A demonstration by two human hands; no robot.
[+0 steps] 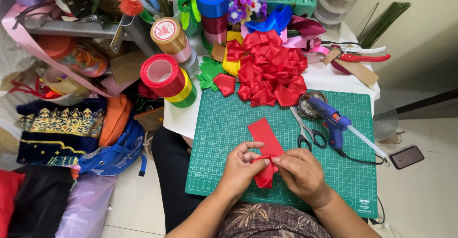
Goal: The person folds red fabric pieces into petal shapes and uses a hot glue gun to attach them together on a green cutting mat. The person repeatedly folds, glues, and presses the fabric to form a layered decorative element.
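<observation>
Together, left hand [241, 167] and right hand [299, 171] pinch red ribbon [265, 145].

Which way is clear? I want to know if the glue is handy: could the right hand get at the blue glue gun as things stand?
Probably yes. The glue gun lies on the green cutting mat just beyond the right hand, with bare mat between; but that hand is pinching the red ribbon.
</observation>
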